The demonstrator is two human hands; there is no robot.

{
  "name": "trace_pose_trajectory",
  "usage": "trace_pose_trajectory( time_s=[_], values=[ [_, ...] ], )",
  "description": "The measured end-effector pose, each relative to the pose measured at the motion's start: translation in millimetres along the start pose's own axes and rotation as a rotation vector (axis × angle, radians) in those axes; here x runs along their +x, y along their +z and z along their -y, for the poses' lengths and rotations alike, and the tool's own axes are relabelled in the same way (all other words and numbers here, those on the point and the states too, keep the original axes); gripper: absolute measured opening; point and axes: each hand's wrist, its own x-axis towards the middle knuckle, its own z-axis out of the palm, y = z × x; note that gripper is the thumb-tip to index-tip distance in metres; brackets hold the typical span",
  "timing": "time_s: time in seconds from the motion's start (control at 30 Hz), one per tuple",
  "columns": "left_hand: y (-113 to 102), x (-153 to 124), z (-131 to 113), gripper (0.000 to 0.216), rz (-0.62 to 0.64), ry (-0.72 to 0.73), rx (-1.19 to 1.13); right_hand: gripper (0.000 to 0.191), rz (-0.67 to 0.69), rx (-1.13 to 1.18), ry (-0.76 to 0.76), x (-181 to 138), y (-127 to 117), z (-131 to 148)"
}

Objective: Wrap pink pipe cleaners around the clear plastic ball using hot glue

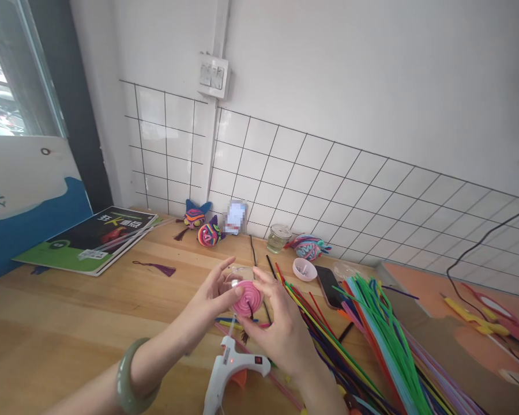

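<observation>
Currently, both hands meet at lower centre of the frame, above the wooden desk [69,323]. The left hand [207,301] and the right hand [281,331] together hold a pink coiled pipe-cleaner disc [247,300], raised clear of the desk.

Left grip: thumb and fingertips pressed against the disc's left edge. Right grip: thumb and forefinger pinching its right and upper edge.

A clear plastic dome [237,275] sits directly behind the disc and touches it; which hand bears it cannot be told. A green bangle [128,377] is on the left wrist.

A white glue gun [233,369] lies on the desk just below the hands. A broad spread of coloured pipe cleaners [380,334] fills the lower right. Right of the hands are a phone [328,285] and a small pink bowl [305,269]. A glass jar [279,237] stands by the tiled wall. A book [95,239] lies at left, with a purple tassel [155,267] near it.
</observation>
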Motion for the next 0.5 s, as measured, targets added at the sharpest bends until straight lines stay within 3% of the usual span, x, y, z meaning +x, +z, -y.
trace_pose_trajectory(
  time_s=[0.13, 0.5],
  values=[
    [0.0, 0.8, 1.2, 0.065, -0.006, 0.044, 0.021, 0.037, 0.005, -0.008, 0.010, -0.2, 1.2, 1.5],
    [-4.0, 2.9, 5.9, 0.071, -0.020, -0.015, 0.072, 0.036, 0.060, -0.014, -0.038, -0.5, 3.5, 2.2]
  ],
)
